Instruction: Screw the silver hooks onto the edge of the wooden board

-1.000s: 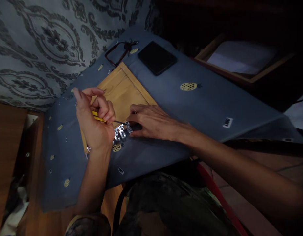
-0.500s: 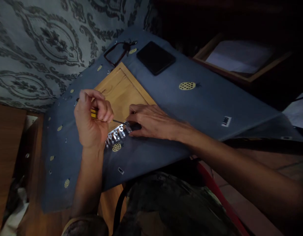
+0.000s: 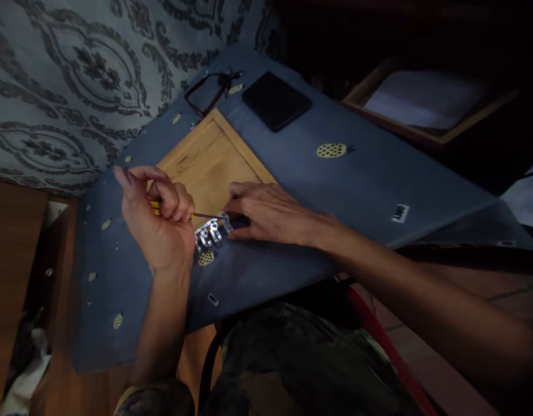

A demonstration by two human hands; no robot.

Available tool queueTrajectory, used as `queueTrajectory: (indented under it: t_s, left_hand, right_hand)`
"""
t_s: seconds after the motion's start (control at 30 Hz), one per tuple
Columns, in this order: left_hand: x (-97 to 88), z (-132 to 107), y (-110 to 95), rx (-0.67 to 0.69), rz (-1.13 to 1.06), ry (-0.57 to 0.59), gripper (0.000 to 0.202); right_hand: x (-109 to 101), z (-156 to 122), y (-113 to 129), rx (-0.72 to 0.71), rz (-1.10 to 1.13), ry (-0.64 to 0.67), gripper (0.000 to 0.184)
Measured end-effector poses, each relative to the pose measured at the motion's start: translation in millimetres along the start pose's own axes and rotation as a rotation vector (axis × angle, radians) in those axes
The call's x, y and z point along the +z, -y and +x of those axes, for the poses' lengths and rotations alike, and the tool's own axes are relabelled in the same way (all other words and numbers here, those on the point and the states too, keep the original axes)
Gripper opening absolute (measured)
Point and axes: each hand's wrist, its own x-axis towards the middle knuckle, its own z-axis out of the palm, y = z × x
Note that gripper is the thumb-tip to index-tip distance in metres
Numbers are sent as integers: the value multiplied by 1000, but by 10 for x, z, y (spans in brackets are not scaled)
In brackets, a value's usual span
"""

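My left hand (image 3: pixel 160 216) is closed around the yellow-and-black handle of a screwdriver (image 3: pixel 208 216), its thumb raised off the handle. The thin shaft points right, its tip at the end of a shiny metal hook rack (image 3: pixel 213 231). This rack, with several hooks, lies along the near edge of a wooden panel (image 3: pixel 214 156) with a raised frame. My right hand (image 3: pixel 266 214) pinches the right end of the rack against the panel's edge between thumb and fingers. Part of the rack's left end is hidden behind my left wrist.
On the blue pineapple-print cloth (image 3: pixel 357 196) lie a dark flat tablet-like device (image 3: pixel 275 101) and a pair of glasses (image 3: pixel 203 95) beyond the panel. An open drawer (image 3: pixel 435 136) with white paper stands at the far right. A patterned curtain (image 3: pixel 75 86) hangs at the left.
My left hand has turned and shifted slightly left, its thumb lifting outward from the screwdriver's handle. My right hand has stayed at the rack's end.
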Motion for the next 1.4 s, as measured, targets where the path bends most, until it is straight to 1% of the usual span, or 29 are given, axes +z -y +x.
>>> queueTrajectory:
  t_s: [0.13,0.4,0.53,0.63,0.73,0.8,0.9,0.97,1.1,1.17,1.23,1.3,1.4]
  left_hand:
    - [21,-1,24,-28,-41,-26,49]
    - [26,8,4,-61,1,-30,46]
    - [6,24,3,-61,8,4,45]
    - [-17,35,7,-78,-6,38,50]
    - [-34,39,20,-84,-17,35,53]
    - [-40,40,29,-78,-24,29,53]
    - [-40,43,29,-67,-12,35,47]
    - [-38,47,19,-72,9,75,41]
    - [-50,64,9,-62,3,228,29]
    - [-61,71,20,-45,-9,267,25]
    - [-67,70,34,-26,-14,241,24]
    - [-63,62,40,-20,-12,177,26]
    - [-50,47,32,-36,-2,125,27]
  right_hand:
    - [-1,-4,-3,-2,-1,-8,21]
    - [2,0,6,5,-17,-8,21]
    - [-7,3,12,9,-22,-2,21]
    - [-4,2,7,7,-18,0,21]
    - [-1,-1,1,-2,-8,-8,21]
    - [-1,-3,0,-3,-9,-8,21]
    - [-2,-4,2,1,-14,-1,21]
    - [-1,-4,2,-4,-11,-9,20]
    - [3,-7,1,-7,-6,-9,20]
    - [1,-9,3,-5,-4,-5,20]
    - [-4,-11,8,-8,-6,-10,20]
    - [-10,-9,14,-10,-9,-10,20]
    - [-12,-4,19,-1,-10,-2,19]
